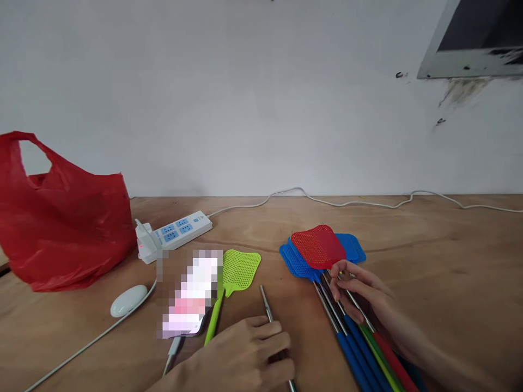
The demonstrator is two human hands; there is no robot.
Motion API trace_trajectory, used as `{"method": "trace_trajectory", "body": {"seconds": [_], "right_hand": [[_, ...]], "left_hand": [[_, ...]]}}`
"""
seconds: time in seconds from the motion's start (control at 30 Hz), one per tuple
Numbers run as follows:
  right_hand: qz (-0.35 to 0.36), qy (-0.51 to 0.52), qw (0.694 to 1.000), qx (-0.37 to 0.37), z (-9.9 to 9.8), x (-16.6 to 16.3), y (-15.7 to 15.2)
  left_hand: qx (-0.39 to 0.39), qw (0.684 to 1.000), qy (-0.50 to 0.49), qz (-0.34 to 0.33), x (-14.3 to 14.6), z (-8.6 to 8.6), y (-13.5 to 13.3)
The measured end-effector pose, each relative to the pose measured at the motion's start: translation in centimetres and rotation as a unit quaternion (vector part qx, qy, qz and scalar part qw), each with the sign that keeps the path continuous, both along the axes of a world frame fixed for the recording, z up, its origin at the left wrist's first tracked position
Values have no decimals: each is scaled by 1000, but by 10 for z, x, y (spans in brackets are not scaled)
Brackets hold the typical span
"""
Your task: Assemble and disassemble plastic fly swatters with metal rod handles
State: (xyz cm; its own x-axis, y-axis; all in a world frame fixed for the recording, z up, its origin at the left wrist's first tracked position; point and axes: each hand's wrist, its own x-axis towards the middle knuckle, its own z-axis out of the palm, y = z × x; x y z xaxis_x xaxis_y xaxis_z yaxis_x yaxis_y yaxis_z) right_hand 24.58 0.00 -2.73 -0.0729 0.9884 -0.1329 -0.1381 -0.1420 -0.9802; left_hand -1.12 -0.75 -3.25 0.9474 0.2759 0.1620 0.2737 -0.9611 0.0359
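**Handling Fly Swatters and Rod: Hand Positions**

Left hand (249,354): the fingers are curled around a slim, silver-coloured metal rod (266,304). Its thin far end projects beyond the knuckles. Just left of the rod lies a lime-green, perforated plastic fly swatter (242,270).

Right hand (365,291): the fingers are bent at the neck of a red, square-headed, perforated plastic fly swatter (316,246). Its head overlaps blue, perforated plastic swatter heads (295,261). Below these, silver metal shafts (326,306) lead to blue, green and red grips (350,360), grouped on the brown wooden tabletop (449,267). The fingertips partly cover the neck; whether they pinch it or merely touch it cannot be determined from this view.

Good practice:
1. Hold the rod firmly, clear of the lime-green swatter.
2. Take the red swatter by its neck; the thin mesh would probably flex.
3. Keep the shafts roughly parallel, since overlapping head edges could catch.
4. Keep the rod away from the bright-screened phone (192,305) and its white charging cable (173,348).
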Motion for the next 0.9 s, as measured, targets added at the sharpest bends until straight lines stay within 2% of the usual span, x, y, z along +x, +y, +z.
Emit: {"method": "trace_trajectory", "body": {"seconds": [0.17, 0.3, 0.4, 0.47, 0.57, 0.67, 0.7, 0.73, 0.77, 0.83, 0.9], "right_hand": [[6, 21, 999, -27, 2, 1, -2], [-2, -4, 1000, -25, 5, 1, -3], [-8, -6, 1000, -17, 7, 2, -2], [-1, 4, 1000, -23, 6, 4, -1], [19, 21, 999, -31, 3, 6, 1], [27, 42, 998, -25, 0, 6, 2], [29, 47, 998, -25, 0, 5, 2], [32, 50, 998, -26, 0, 4, 2], [35, 52, 998, -28, 0, 3, 2], [38, 53, 997, -33, 1, 1, 1], [40, 54, 997, -38, 2, -1, 0]], "left_hand": [[22, 999, 0, -40, 6, -13, -3], [3, 1000, -27, -8, 3, -13, -6], [-57, 989, -128, 38, -3, -6, -6], [-116, 957, -249, 95, -7, 1, -5], [-167, 869, -428, 181, -10, 10, 0], [-194, 780, -551, 223, -10, 13, 7], [-199, 766, -567, 229, -9, 12, 9], [-204, 769, -560, 232, -9, 10, 11], [-206, 784, -538, 231, -8, 8, 12], [-217, 840, -446, 220, -7, 4, 13], [-218, 877, -374, 208, -5, 1, 12]]}}
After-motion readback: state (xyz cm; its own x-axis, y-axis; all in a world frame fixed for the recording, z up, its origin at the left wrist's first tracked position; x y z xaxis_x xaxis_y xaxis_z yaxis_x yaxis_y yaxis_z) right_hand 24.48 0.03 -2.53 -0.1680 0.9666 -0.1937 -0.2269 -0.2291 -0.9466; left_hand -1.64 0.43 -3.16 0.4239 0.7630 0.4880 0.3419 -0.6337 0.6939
